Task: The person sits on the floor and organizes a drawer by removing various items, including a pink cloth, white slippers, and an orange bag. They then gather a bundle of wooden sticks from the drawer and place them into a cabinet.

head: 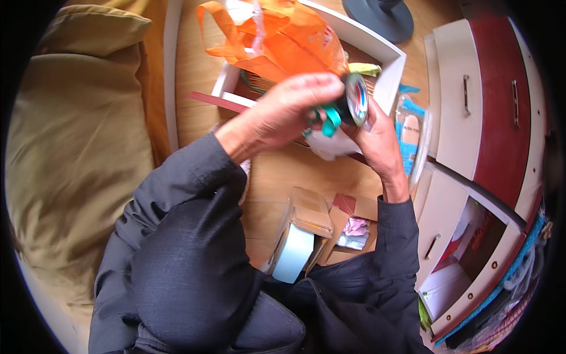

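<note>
A black roll of tape (355,99) with a printed round label on its side is held up between my hands over a white drawer. My right hand (379,135) grips it from behind and below; its fingertips are partly hidden. The thumb of my left hand (287,104) lies against the roll's left edge. Curled in the left fingers is a strip of green ribbon (330,121), its loops hanging down. Just below the hands is a crumpled, whitish plastic bag (329,144); what holds it cannot be seen clearly.
An orange carry bag (292,44) sits in the white drawer (395,66) on the wooden floor. Open cardboard boxes (311,208) stand near my legs. A cabinet (497,110) lines the right side, its lower drawer pulled open. Khaki cushions (84,155) fill the left.
</note>
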Available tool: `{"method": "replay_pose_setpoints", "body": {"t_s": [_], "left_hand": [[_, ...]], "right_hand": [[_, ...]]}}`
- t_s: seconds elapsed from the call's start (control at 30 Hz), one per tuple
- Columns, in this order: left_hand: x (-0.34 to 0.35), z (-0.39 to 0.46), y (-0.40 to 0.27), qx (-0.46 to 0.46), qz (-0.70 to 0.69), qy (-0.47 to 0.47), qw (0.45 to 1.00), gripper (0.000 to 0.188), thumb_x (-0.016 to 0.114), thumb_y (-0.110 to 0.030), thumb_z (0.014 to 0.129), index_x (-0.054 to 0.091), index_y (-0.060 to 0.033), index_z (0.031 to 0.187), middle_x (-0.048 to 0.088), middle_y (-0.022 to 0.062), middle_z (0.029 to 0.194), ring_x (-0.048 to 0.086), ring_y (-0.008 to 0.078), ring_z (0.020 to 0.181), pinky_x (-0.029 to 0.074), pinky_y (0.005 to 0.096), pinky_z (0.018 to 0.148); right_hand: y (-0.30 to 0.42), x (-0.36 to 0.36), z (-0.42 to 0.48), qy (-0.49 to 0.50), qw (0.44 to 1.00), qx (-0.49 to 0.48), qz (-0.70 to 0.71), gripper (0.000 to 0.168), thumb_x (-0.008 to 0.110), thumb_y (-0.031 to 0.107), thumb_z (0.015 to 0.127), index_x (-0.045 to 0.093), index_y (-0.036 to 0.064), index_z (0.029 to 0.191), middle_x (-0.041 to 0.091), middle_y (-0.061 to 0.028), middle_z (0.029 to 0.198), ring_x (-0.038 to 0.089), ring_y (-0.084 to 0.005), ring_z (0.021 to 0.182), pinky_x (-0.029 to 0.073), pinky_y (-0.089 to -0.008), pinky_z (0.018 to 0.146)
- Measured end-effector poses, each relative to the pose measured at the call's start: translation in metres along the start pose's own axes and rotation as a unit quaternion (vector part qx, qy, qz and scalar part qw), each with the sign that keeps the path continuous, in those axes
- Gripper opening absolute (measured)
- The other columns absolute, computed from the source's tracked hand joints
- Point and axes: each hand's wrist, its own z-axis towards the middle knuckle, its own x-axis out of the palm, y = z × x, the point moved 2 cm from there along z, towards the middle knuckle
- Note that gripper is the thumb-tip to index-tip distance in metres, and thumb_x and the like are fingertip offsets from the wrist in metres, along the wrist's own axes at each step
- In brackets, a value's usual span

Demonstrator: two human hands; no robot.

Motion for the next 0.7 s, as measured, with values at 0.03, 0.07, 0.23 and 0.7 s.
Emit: {"method": "replay_pose_setpoints", "body": {"t_s": [0.03, 0.07, 0.23, 0.7], "left_hand": [[0.003, -0.002, 0.002, -0.024, 0.004, 0.012, 1.000, 0.029, 0.064, -0.041, 0.093, 0.064, -0.0133, 0.099, 0.060, -0.0059, 0.084, 0.050, 0.0033, 0.071, 0.039, 0.0204, 0.061], [0.003, -0.005, 0.003, -0.031, 0.004, 0.027, 0.999, 0.029, 0.065, -0.042, 0.092, 0.063, -0.0136, 0.098, 0.060, -0.0059, 0.084, 0.050, 0.0033, 0.071, 0.040, 0.0204, 0.061], [-0.004, -0.002, 0.013, -0.039, 0.043, 0.031, 0.998, 0.026, 0.063, -0.034, 0.094, 0.064, -0.0081, 0.094, 0.064, -0.0032, 0.087, 0.056, 0.0071, 0.083, 0.045, 0.0219, 0.072], [-0.060, -0.049, -0.093, 0.203, -0.226, 0.096, 0.948, 0.025, 0.048, -0.032, 0.102, 0.053, -0.0072, 0.103, 0.053, -0.0011, 0.082, 0.049, 0.0114, 0.070, 0.039, 0.0261, 0.064]], "right_hand": [[-0.006, 0.000, 0.001, -0.004, 0.998, 0.029, -0.058, 0.039, 0.064, 0.012, 0.091, 0.053, 0.000, 0.127, 0.063, -0.0054, 0.108, 0.057, -0.0121, 0.101, 0.046, -0.0266, 0.091], [-0.010, 0.004, 0.000, -0.008, 0.997, 0.008, -0.076, 0.023, 0.055, 0.006, 0.093, 0.058, 0.000, 0.115, 0.063, -0.0030, 0.095, 0.055, -0.0093, 0.091, 0.046, -0.0257, 0.085], [-0.020, 0.001, 0.002, -0.013, 0.958, -0.110, -0.265, 0.017, 0.055, -0.003, 0.085, 0.059, 0.001, 0.101, 0.062, -0.0138, 0.080, 0.063, -0.0278, 0.079, 0.049, -0.0352, 0.073], [-0.042, -0.085, -0.013, -0.297, 0.859, -0.175, -0.379, 0.013, 0.061, -0.003, 0.085, 0.062, 0.003, 0.096, 0.062, -0.0151, 0.074, 0.062, -0.0328, 0.068, 0.047, -0.0381, 0.060]]}}
